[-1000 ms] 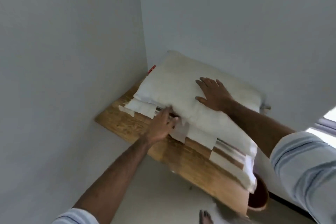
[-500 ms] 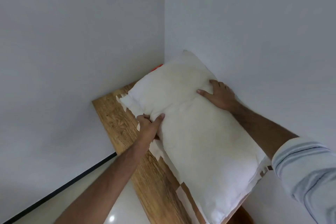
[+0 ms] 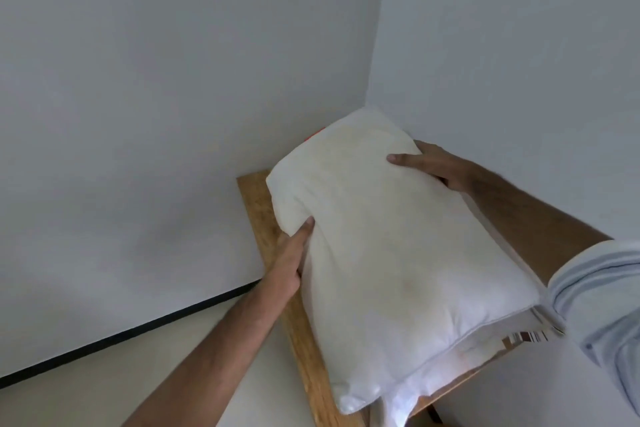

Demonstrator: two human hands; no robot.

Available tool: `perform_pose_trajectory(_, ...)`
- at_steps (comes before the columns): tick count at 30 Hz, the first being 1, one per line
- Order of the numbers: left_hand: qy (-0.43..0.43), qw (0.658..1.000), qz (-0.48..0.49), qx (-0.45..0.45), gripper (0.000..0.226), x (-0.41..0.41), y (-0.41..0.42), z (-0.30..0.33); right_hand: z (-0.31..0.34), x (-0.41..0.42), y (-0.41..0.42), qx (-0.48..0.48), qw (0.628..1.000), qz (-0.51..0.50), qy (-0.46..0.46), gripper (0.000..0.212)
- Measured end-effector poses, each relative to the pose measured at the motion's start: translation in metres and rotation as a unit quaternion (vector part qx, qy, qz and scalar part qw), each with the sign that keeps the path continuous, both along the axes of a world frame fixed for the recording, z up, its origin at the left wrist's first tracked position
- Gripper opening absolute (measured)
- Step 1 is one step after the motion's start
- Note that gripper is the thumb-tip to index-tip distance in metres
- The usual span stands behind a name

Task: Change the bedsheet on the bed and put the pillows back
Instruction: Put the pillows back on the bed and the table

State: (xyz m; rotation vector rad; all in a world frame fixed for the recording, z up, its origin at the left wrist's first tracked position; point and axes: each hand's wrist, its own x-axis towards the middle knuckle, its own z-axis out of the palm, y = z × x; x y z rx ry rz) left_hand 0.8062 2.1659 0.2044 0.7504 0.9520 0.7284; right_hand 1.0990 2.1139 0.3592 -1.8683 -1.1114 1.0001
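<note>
A white pillow (image 3: 381, 253) with faint yellowish stains is held over a wooden table (image 3: 256, 198) in the room's corner. My left hand (image 3: 294, 253) grips its left edge, thumb on top and fingers hidden beneath. My right hand (image 3: 433, 166) grips the far right edge, thumb lying across the top. A second white pillow's edge (image 3: 408, 395) and a brown-and-white striped cloth (image 3: 526, 336) peek out below it. The bed is not in view.
Two white walls meet in a corner just behind the table. A red object (image 3: 313, 134) shows behind the pillow at the wall. Pale floor (image 3: 138, 374) with a dark skirting line lies to the left.
Both hands have closed on the top pillow's edges and lifted it toward me off the pile. My right hand slid from the top to the far edge. The view swung left.
</note>
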Motion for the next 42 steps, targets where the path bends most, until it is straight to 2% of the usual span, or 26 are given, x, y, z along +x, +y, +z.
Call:
perform_pose_trajectory(2, -0.013, 0.998, 0.042, 0.043, 0.063, -0.027, -0.008, 0.011, 0.016, -0.029, -0.012, 0.024, 0.997, 0.064, 0.032, 0.034)
perform_pose_trajectory(7, -0.005, 0.982, 0.145, 0.120, 0.047, -0.112, -0.043, 0.045, 0.031, -0.103, -0.024, 0.091, 0.985, 0.142, 0.022, 0.056)
perform_pose_trajectory(10, 0.034, 0.967, 0.214, 0.132, 0.036, -0.168, -0.078, 0.062, 0.032, -0.159, -0.021, 0.135, 0.977, 0.162, 0.037, 0.061)
perform_pose_trajectory(12, 0.066, 0.953, 0.267, 0.129, 0.038, -0.207, -0.108, 0.066, 0.031, -0.198, -0.017, 0.134, 0.966, 0.206, 0.073, 0.062)
perform_pose_trajectory(18, 0.124, 0.878, 0.449, 0.109, 0.049, -0.294, -0.230, 0.057, 0.004, -0.307, -0.026, 0.060, 0.906, 0.394, 0.142, 0.081)
perform_pose_trajectory(21, 0.155, 0.831, 0.529, 0.079, 0.057, -0.320, -0.325, 0.049, -0.017, -0.366, -0.069, 0.027, 0.857, 0.490, 0.154, 0.076)
perform_pose_trajectory(23, 0.158, 0.807, 0.565, 0.066, 0.045, -0.328, -0.388, 0.050, -0.028, -0.399, -0.104, 0.024, 0.829, 0.533, 0.167, 0.072)
perform_pose_trajectory(26, 0.184, 0.743, 0.642, 0.030, 0.039, -0.339, -0.494, 0.059, -0.036, -0.453, -0.176, 0.008, 0.770, 0.611, 0.185, 0.062)
perform_pose_trajectory(30, 0.235, 0.655, 0.717, 0.035, 0.038, -0.355, -0.622, 0.070, -0.034, -0.521, -0.272, -0.012, 0.706, 0.681, 0.194, 0.065)
perform_pose_trajectory(32, 0.248, 0.618, 0.745, 0.034, 0.041, -0.358, -0.689, 0.076, -0.029, -0.550, -0.328, -0.023, 0.680, 0.703, 0.205, 0.053)
perform_pose_trajectory(35, 0.248, 0.562, 0.788, 0.036, 0.043, -0.360, -0.786, 0.074, -0.026, -0.587, -0.411, -0.047, 0.645, 0.735, 0.206, 0.057)
perform_pose_trajectory(37, 0.265, 0.510, 0.818, 0.027, 0.045, -0.356, -0.856, 0.072, -0.024, -0.609, -0.475, -0.070, 0.613, 0.758, 0.211, 0.061)
perform_pose_trajectory(39, 0.291, 0.454, 0.842, 0.010, 0.045, -0.348, -0.925, 0.073, -0.022, -0.630, -0.543, -0.082, 0.578, 0.782, 0.216, 0.057)
perform_pose_trajectory(42, 0.313, 0.399, 0.862, 0.000, 0.047, -0.333, -1.024, 0.075, -0.026, -0.651, -0.645, -0.079, 0.534, 0.812, 0.223, 0.054)
